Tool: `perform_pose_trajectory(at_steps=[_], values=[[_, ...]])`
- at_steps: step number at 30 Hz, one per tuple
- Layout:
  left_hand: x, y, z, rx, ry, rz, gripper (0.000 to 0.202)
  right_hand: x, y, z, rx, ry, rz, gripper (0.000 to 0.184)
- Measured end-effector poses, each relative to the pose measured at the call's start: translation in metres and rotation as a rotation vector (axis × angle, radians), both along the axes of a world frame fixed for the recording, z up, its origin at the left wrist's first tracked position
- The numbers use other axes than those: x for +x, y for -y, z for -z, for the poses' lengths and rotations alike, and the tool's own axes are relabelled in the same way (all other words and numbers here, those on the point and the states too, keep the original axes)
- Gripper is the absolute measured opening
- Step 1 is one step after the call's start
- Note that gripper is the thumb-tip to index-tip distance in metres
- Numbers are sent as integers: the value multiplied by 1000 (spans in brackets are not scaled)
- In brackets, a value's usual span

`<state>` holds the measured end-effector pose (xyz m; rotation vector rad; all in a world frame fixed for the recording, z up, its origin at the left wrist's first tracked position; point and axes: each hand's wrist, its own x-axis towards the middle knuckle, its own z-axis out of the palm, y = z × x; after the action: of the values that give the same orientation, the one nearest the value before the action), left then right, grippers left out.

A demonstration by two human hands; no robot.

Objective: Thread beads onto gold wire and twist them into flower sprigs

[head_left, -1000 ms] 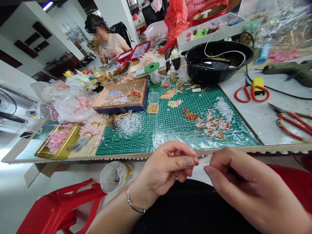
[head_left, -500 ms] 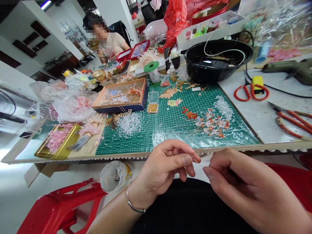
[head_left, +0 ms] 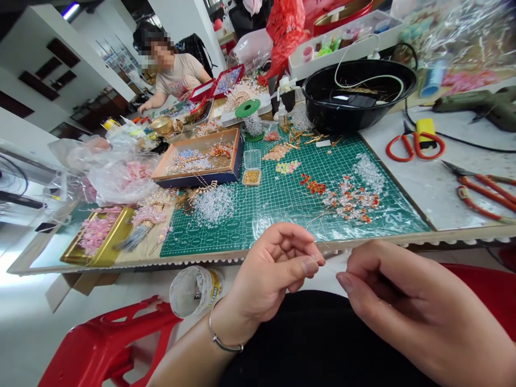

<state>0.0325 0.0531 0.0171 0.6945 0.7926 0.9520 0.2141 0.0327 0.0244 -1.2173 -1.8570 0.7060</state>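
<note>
The left hand [head_left: 274,274] pinches what may be a bead [head_left: 321,262], right hand [head_left: 403,306] closed just beside.

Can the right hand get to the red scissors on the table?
Probably yes. The scissors lie in the open on the white table, beyond the right hand, with nothing standing between. Its fingers are pinched shut, so they would need to open.

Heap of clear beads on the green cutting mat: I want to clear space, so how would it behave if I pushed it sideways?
The loose heap of clear beads would probably spread and scatter, not slide as one, as nothing contains it on the green cutting mat. The pieces look tiny and light, so some may roll.
</note>
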Motion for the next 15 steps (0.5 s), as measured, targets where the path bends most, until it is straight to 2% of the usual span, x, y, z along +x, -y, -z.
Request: perform_pose_trajectory(at_steps=[6,15], values=[[-1,2,1,21,-11,18,17,1,3,-3,-2,24,-23,21],[-1,2,0,-1,-37,27,17,2,1,2,14,49,-45,22]])
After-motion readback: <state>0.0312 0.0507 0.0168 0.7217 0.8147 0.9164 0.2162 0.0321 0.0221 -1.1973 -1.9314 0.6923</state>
